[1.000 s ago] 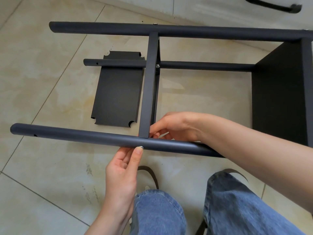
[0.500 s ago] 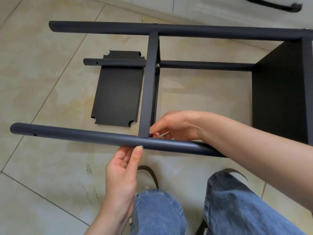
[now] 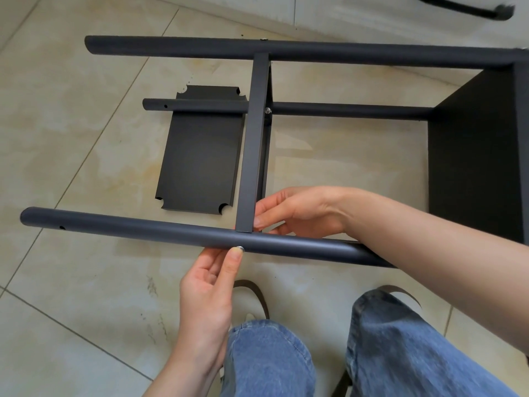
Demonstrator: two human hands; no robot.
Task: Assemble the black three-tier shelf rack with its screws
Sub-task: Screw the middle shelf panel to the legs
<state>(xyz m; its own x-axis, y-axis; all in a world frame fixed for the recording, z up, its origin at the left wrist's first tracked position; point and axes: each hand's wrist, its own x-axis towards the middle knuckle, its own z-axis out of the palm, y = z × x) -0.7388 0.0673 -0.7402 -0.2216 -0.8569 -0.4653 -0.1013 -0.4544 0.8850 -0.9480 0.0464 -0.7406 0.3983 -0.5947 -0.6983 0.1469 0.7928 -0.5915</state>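
Shelf rack (image 3: 286,116), black, part-built, lying on its side on the tiled floor (image 3: 71,138): left hand (image 3: 209,293) under the near pole (image 3: 171,233), thumb tip pressing a silver screw head (image 3: 240,248) into it, other fingers loosely curled. Right hand (image 3: 303,210) reaches over the pole, fingers pinched at the middle shelf (image 3: 253,144) joint; anything held is hidden. Loose shelf panel (image 3: 200,156) flat on floor beyond; end shelf (image 3: 475,156) fixed at right.
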